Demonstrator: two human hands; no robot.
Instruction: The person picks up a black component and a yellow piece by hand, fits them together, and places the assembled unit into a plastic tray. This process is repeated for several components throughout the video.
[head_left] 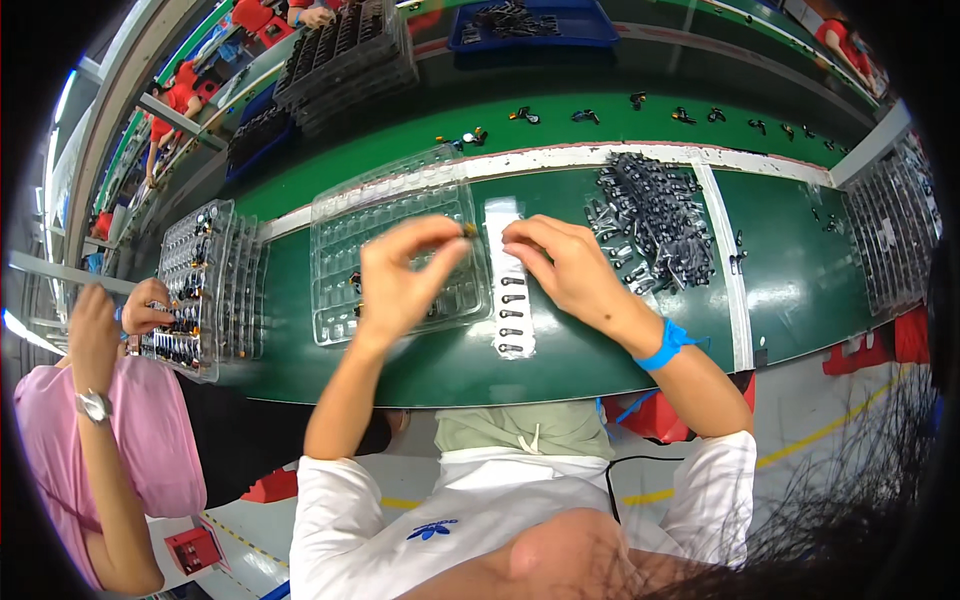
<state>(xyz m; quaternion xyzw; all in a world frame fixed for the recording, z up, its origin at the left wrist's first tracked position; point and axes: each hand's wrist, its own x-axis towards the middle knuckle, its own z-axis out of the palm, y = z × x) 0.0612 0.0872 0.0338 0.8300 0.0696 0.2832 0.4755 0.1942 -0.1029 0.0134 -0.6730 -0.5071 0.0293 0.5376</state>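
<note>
Green matting covers the workbench (420,370) that runs across the middle of the frame. The person's left hand (400,280) is raised just left of centre, thumb and forefinger pinched narrowly on a tiny dark and brass-coloured part (468,230) at their tips. Beneath that hand lies a clear plastic compartment tray (340,225), a few small parts sitting in its pockets. The right hand (560,265), with a blue wristband (665,345) on its wrist, rests just right of centre, fingers curled down onto a white strip (510,290) that carries a column of small dark pieces; I cannot tell whether it holds anything. Further right, in the upper right of the bench, a heap of black metal parts (655,220) is piled beside a white dividing line. At the left edge of the frame, another person in a pink top has both hands at a stack of filled clear trays (205,285). A conveyor belt (600,115) along the top carries scattered small pieces.
</note>
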